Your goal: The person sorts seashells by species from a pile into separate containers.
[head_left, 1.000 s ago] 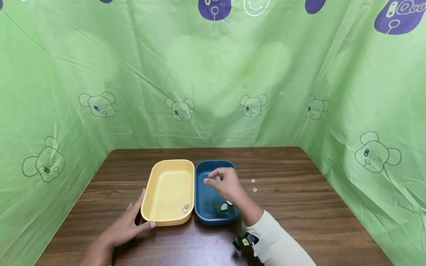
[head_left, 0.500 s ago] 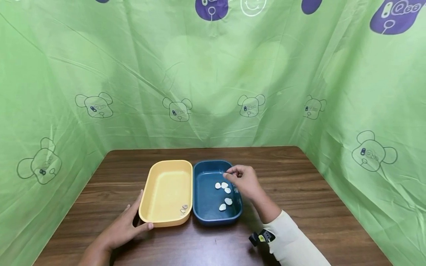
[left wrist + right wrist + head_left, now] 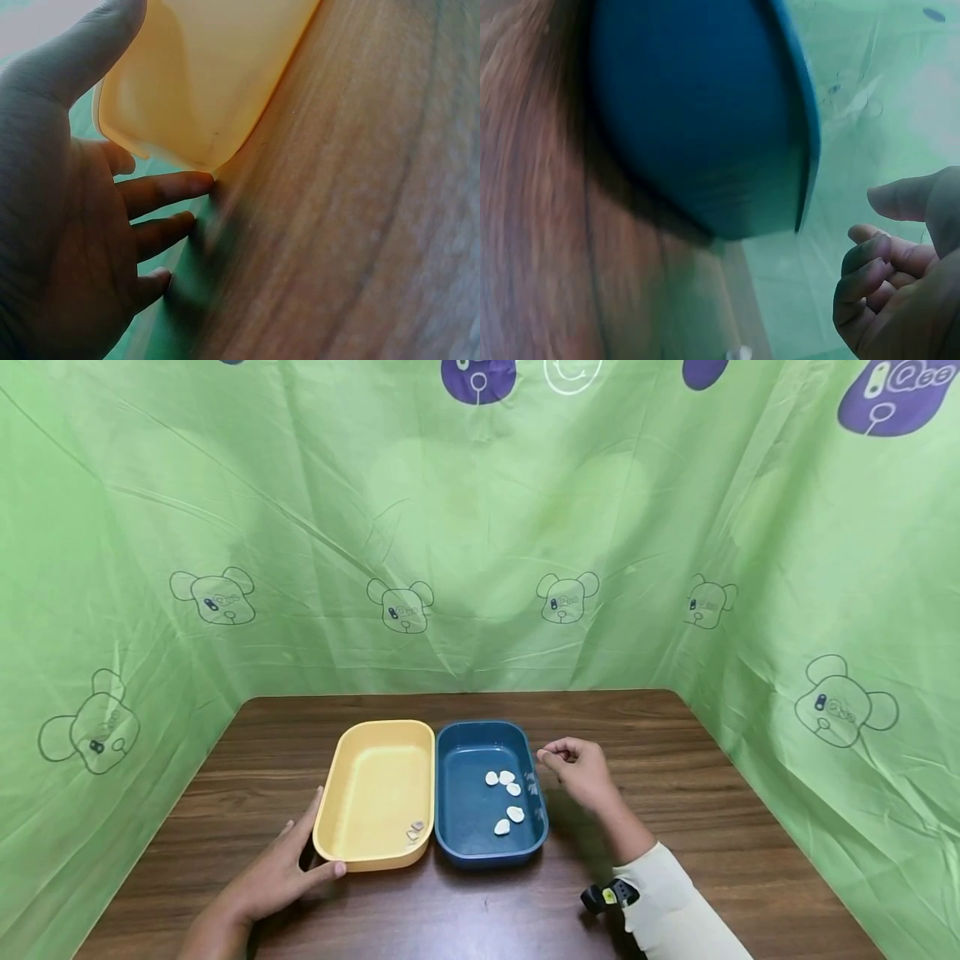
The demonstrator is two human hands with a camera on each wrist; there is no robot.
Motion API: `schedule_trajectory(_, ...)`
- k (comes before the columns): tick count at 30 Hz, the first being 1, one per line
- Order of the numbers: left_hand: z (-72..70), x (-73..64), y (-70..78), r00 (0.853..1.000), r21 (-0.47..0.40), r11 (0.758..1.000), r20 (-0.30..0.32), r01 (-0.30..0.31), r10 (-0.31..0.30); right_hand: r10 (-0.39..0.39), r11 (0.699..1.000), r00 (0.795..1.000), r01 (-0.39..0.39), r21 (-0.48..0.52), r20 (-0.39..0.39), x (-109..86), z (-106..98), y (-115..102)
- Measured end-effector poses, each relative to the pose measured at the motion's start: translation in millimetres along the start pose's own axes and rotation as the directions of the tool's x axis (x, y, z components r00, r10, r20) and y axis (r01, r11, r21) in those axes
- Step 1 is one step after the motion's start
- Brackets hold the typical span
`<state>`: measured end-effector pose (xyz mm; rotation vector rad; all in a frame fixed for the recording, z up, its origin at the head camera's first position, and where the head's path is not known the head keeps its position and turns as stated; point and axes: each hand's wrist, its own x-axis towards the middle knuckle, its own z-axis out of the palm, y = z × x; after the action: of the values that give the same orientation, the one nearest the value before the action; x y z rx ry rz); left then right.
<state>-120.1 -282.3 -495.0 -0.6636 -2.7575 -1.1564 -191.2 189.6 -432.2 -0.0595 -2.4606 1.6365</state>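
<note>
At the near left corner of the yellow tray [image 3: 372,802], my left hand [image 3: 281,872] rests with its thumb on the near wall and its straight, spread fingers along the left side. Several small pale, shell-like pieces [image 3: 414,832] lie in the tray's near right corner. The dark blue tray [image 3: 465,839] stands against it on the right. Several flat white pieces [image 3: 514,814], like shells or pebbles, lie inside. Just past the blue tray's right rim hovers my right hand [image 3: 583,770], loosely curled. The right wrist view shows its thumb [image 3: 900,199] and index apart, with nothing visible between them.
A small white piece [image 3: 739,352] lies near the bottom edge of the right wrist view. The brown wooden table [image 3: 697,827] extends on both sides of the trays. Green printed cloth [image 3: 480,652] encloses its back and sides.
My right hand has moved right, from above the blue tray to outside its right rim, uncovering white pieces in it. Two white pieces earlier seen on the table right are hidden now. The left hand stays.
</note>
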Motion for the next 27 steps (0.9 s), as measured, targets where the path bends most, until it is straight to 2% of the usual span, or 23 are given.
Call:
schedule_trajectory(12, -0.8, 0.0, 1.2, 1.000, 0.001, 1.000, 0.001, -0.015, 0.015, -0.016, 0.997, 0.997, 0.011, -0.074, -0.073, 15.1, -7.2, 36.5)
schedule_trajectory(18, 0.9, -0.1, 1.2, 1.000, -0.017, 1.000, 0.011, 0.009, -0.009, -0.025, 0.998, 0.994, 0.019, -0.056, -0.105, 20.0, -10.6, 52.7)
schedule_trajectory(22, -0.2, 0.6, 0.9, 1.000, -0.006, 1.000, 0.007, -0.004, 0.004, -0.023, 0.999, 0.991, 0.019, -0.033, -0.134, 23.5, -9.8, 64.9)
schedule_trajectory(27, -0.2, -0.1, 1.1, 1.000, -0.004, 1.000, 0.007, 0.008, -0.008, -0.025, 1.000, 0.987, 0.023, -0.018, -0.157, 28.0, -9.2, 78.9)
